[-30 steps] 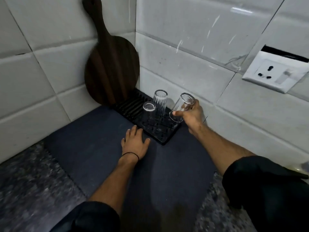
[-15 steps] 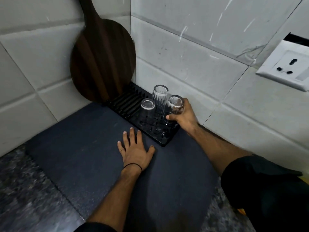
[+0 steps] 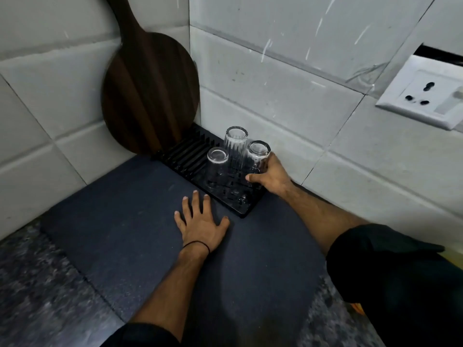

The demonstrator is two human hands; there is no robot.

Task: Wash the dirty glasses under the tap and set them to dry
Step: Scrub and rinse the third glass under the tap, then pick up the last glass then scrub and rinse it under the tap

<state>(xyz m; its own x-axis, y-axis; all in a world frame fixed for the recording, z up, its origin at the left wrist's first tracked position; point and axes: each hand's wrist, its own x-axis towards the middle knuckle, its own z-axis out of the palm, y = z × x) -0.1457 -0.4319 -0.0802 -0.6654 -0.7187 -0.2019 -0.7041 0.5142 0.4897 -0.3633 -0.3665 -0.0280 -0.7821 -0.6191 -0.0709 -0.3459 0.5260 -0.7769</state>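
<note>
Right hand [image 3: 271, 177] grips upturned glass [image 3: 258, 156] at drying rack [image 3: 246, 211] edge, near wall.

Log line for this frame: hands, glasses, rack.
right hand: grips glass on drying rack | left hand: flat on mat | short glass, ribbed glass: standing alongside

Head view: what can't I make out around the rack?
Head view only.
- Lower half of the right glass: hidden by the right hand gripping it.
- Whether its rim sits flat on the rack: hidden likewise.
- Handle end of the wooden board: cut by top edge.
</note>
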